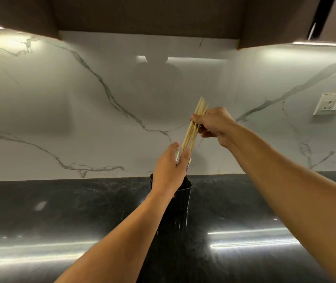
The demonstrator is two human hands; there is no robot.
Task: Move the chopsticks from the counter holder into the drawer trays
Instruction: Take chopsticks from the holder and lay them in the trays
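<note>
A bundle of several pale wooden chopsticks (191, 131) is lifted at a slant above the black holder (184, 196), which stands on the dark counter against the wall. My right hand (214, 124) grips the bundle near its upper end. My left hand (168, 168) holds the lower end, where small paper wrappers show between the fingers. The left hand and wrist cover much of the holder's top. The drawer and its trays are out of view.
The glossy black counter (81, 211) runs the full width, backed by a white marble wall (81, 111). A white wall socket (329, 104) sits at the right. Dark upper cabinets (142, 15) hang overhead.
</note>
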